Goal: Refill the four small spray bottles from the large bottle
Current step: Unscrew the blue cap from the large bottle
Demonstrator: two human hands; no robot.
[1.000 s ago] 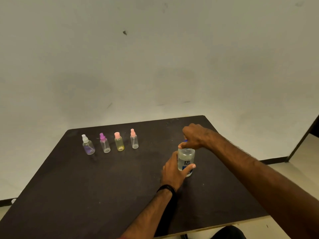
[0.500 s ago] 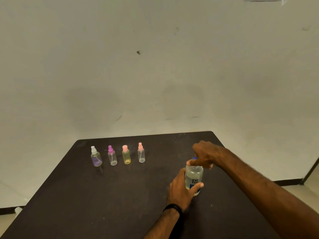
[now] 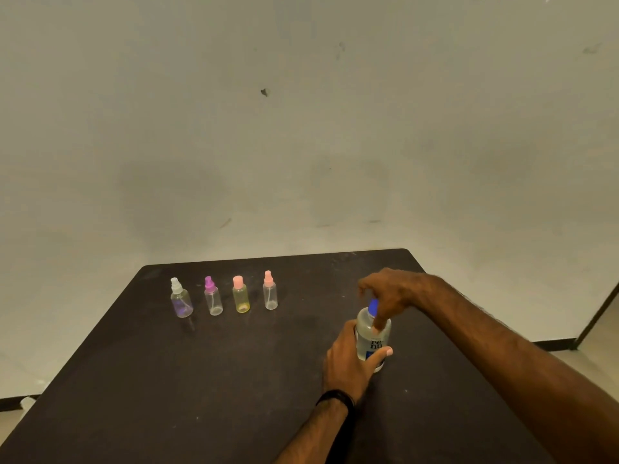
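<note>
The large clear bottle (image 3: 372, 339) with a blue cap (image 3: 373, 305) stands upright on the dark table (image 3: 201, 380), right of centre. My left hand (image 3: 348, 361) grips its body from the left. Over the top, my right hand (image 3: 390, 293) has its fingers curled at the cap, and one finger hangs down across the bottle's shoulder. Four small spray bottles stand in a row at the back left: a white-topped purple-tinted one (image 3: 181, 301), a magenta-topped one (image 3: 213, 299), a yellow one (image 3: 241, 297) with a pink cap, and a clear one (image 3: 270, 292) with a pink sprayer.
A plain wall rises close behind the table's far edge. The table's right edge runs under my right forearm. A dark door frame (image 3: 599, 316) stands at the far right on the floor.
My right hand has shifted on the cap, so the blue cap shows now on its left side. My left hand keeps its hold on the bottle. The small bottles have not moved.
</note>
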